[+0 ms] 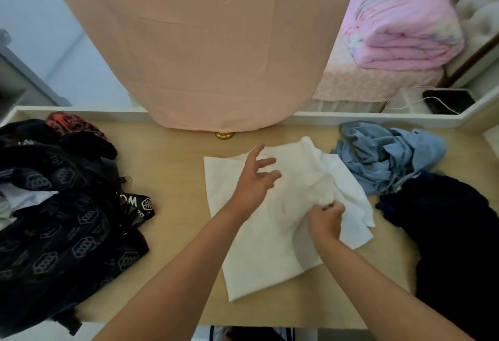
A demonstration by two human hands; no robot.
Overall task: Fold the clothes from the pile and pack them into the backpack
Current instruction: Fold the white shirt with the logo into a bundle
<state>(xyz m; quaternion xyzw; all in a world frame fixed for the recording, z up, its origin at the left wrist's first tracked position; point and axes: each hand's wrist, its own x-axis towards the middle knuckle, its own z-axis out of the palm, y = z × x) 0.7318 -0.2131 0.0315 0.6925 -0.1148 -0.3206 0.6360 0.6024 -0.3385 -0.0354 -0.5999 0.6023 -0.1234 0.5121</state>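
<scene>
**Head view.** Your left hand (255, 178) was spread wide, fingers straight and apart, over the upper half of the white garment (270, 246). Whether the palm touched the cloth could not be told. Your right hand (325, 222) was curled and pinched a bunched fold of that garment near its right side.

The white garment lay mostly flat at the middle of the table (175, 178), with its right side rumpled and doubled over. Bare tabletop showed between the garment's left edge and the backpack (62, 219). A narrower strip ran along the near table edge.

The black patterned backpack lay at the left, its left side cut off by the frame. Its opening was hard to make out.

On the right, the blue garment (386, 157) lay crumpled just beside the white garment's upper right corner. The dark garment (453, 232) lay nearer to you and ran off the right frame edge.

A raised white rim (351, 119) bounded the far table edge. A peach cloth (202, 43) hung over that rim and hid all but the base of a gold object (224, 135).
</scene>
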